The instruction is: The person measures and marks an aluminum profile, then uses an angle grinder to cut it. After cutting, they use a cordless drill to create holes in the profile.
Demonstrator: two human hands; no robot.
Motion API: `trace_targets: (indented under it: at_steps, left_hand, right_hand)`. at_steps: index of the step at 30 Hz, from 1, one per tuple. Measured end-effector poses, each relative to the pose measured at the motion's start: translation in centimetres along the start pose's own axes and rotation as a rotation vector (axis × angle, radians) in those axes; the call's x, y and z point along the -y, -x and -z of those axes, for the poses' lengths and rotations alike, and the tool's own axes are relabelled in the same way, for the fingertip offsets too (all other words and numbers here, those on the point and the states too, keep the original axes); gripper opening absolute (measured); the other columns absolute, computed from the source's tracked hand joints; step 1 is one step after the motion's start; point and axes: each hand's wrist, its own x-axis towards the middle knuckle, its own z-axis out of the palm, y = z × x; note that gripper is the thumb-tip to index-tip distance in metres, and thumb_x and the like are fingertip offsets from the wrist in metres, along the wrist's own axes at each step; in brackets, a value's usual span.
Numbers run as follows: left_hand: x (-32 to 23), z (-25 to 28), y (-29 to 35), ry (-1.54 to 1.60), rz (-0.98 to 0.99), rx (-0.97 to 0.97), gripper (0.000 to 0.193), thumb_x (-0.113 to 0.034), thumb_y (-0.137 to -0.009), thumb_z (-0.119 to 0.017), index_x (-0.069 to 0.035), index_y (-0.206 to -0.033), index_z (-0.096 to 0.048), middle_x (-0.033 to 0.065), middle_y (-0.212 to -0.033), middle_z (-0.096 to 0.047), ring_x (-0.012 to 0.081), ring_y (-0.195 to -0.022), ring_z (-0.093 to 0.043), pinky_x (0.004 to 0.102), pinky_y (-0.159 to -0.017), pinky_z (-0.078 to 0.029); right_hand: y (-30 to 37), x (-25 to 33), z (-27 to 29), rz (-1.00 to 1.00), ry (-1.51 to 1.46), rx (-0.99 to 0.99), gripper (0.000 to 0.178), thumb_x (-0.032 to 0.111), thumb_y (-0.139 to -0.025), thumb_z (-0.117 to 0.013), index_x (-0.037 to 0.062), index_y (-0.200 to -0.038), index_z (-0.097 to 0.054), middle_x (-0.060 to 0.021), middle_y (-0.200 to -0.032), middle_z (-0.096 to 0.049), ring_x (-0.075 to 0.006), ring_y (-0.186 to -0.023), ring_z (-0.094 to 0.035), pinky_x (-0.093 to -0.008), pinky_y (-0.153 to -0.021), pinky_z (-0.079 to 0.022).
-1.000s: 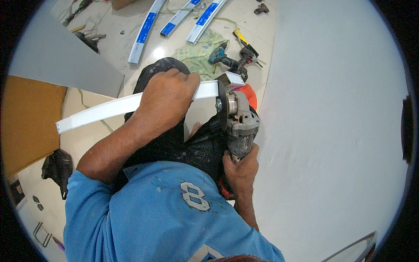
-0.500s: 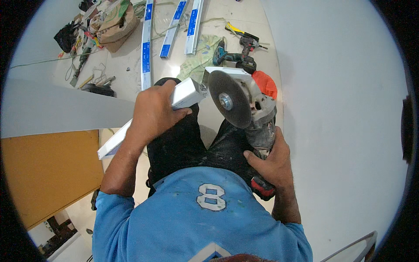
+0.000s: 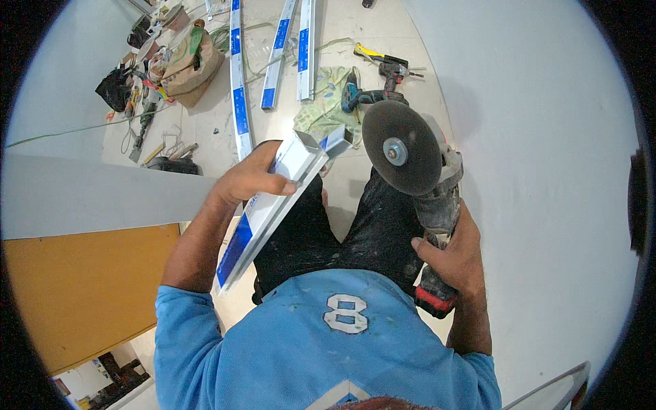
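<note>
My left hand [image 3: 254,179] is closed around a white hollow metal profile [image 3: 270,208] with blue film on one side. The profile slants over my left thigh, its cut, open end pointing away from me. Just beyond that end is a short piece of similar profile [image 3: 336,141]; what supports it is partly hidden. On the right, my right hand [image 3: 456,254] grips the body of a cordless angle grinder [image 3: 437,212]. Its dark cutting disc [image 3: 417,152] faces left, apart from the profile. I cannot tell whether the disc is spinning.
Long blue-and-white profiles [image 3: 307,55] lie on the floor ahead. Beyond the grinder are a teal drill [image 3: 350,96], another power tool [image 3: 393,72] and a patterned cloth [image 3: 324,113]. A paper bag [image 3: 195,68] and scattered tools stand far left. A white wall [image 3: 540,205] rises on the right.
The profile in my left hand has turned, its rear end swinging toward my body. My right hand has moved the grinder right, away from it. The view has shifted slightly.
</note>
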Motion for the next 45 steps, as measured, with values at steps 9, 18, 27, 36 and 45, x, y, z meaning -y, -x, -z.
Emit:
trace_targets:
  at_steps: [9,18,27,36,45]
  left_hand:
    - [0.7,-0.4,0.5,0.149,-0.165,-0.09,0.092,-0.039,-0.071,-0.083,0.005,-0.151,-0.064,0.0138,-0.131,-0.071,0.0239,-0.122,-0.063,0.0353,-0.115,-0.044]
    - [-0.5,1.1,2.8,0.135,-0.19,-0.038,0.057,-0.029,-0.101,-0.068,0.005,-0.146,-0.065,0.0121,-0.125,-0.075,0.021,-0.116,-0.068,0.0355,-0.106,-0.052]
    - [-0.5,-1.3,4.4,-0.549,-0.413,-0.459,0.062,-0.054,-0.102,-0.075,0.0,-0.133,-0.072,0.0275,-0.093,-0.077,0.0433,-0.081,-0.077,0.0495,-0.076,-0.059]
    - [0.8,-1.8,4.2,-0.687,-0.5,-0.468,0.042,-0.038,-0.088,-0.09,-0.006,-0.106,-0.071,0.0185,-0.074,-0.068,0.0418,-0.072,-0.074,0.049,-0.067,-0.057]
    - [0.3,-1.4,4.9,-0.627,-0.501,-0.446,0.039,-0.034,-0.086,-0.091,-0.006,-0.105,-0.07,0.0166,-0.075,-0.067,0.0399,-0.071,-0.073,0.0485,-0.066,-0.055]
  right_hand:
    - [-0.9,-1.1,0.2,0.059,0.073,-0.03,0.062,0.017,-0.077,-0.09,0.001,-0.127,-0.058,-0.0216,-0.108,-0.08,-0.0359,-0.104,-0.081,-0.0464,-0.097,-0.061]
    - [-1.0,-1.9,-1.1,0.091,0.18,-0.066,0.056,0.015,-0.082,-0.086,0.0038,-0.128,-0.056,-0.0243,-0.104,-0.081,-0.0429,-0.102,-0.082,-0.0495,-0.09,-0.063]
    - [-1.6,-3.0,-2.7,0.185,0.313,-0.085,0.065,0.019,-0.08,-0.086,0.0055,-0.134,-0.053,-0.0258,-0.102,-0.079,-0.0507,-0.1,-0.079,-0.0546,-0.088,-0.062]
    - [-1.0,-2.1,-3.7,0.165,0.455,-0.056,0.065,0.02,-0.081,-0.09,0.0035,-0.133,-0.055,-0.0259,-0.106,-0.078,-0.0493,-0.102,-0.079,-0.0552,-0.089,-0.062]
    - [-1.0,-2.4,-4.4,0.286,0.487,-0.083,0.067,0.021,-0.081,-0.091,0.0011,-0.134,-0.055,-0.0259,-0.104,-0.077,-0.049,-0.098,-0.079,-0.0557,-0.085,-0.063]
